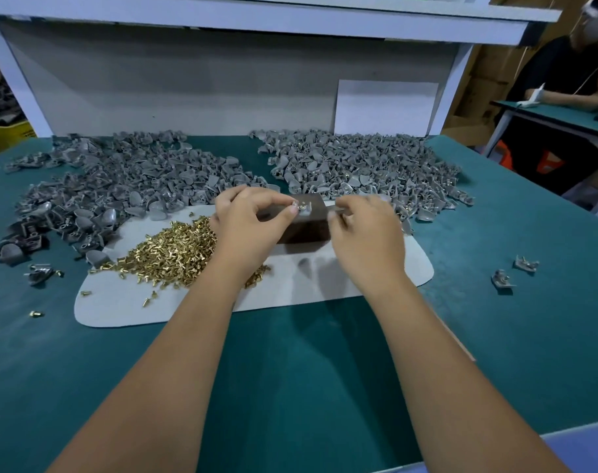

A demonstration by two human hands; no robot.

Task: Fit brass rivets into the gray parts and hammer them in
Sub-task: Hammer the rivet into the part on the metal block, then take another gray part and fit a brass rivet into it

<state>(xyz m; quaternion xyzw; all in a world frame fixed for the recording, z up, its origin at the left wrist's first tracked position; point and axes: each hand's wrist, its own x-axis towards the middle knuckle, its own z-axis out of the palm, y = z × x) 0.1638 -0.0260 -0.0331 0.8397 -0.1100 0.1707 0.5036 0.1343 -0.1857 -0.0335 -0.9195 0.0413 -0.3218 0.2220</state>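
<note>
- On top of the dark block point(304, 230), at the middle of the white mat point(325, 285), sits one gray part point(303, 208), with a glint of brass in it that looks like a rivet being seated.
- Left hand point(246, 227) pinches at that part, thumb and forefinger together on or just above it; whether they hold the rivet or the part's edge is too small to tell.
- Right hand point(362, 233) is curled round a slim metal tool point(335, 208), probably the hammer, its tip touching or just beside the part.
- Judged by looks, the part is light, stiff moulded plastic with a smooth curved shell; it would skid on the block, so it is best held by its flat edges, clear of the strike.
- Rivets look tiny, hard and prone to rolling; a fingertip pinch on the shank, head up, seems the way to take one.
- Counts: one part on the block; two gray heaps, the left heap point(120, 186) and the right heap point(359, 162), each far too many to count.
- One rivet pile point(175, 250) lies on the mat beside the left wrist, also uncountable, with a few strays on the green table point(290, 370).
- Two loose parts point(512, 273) lie well apart on the right, and about one or two more at the left edge.
</note>
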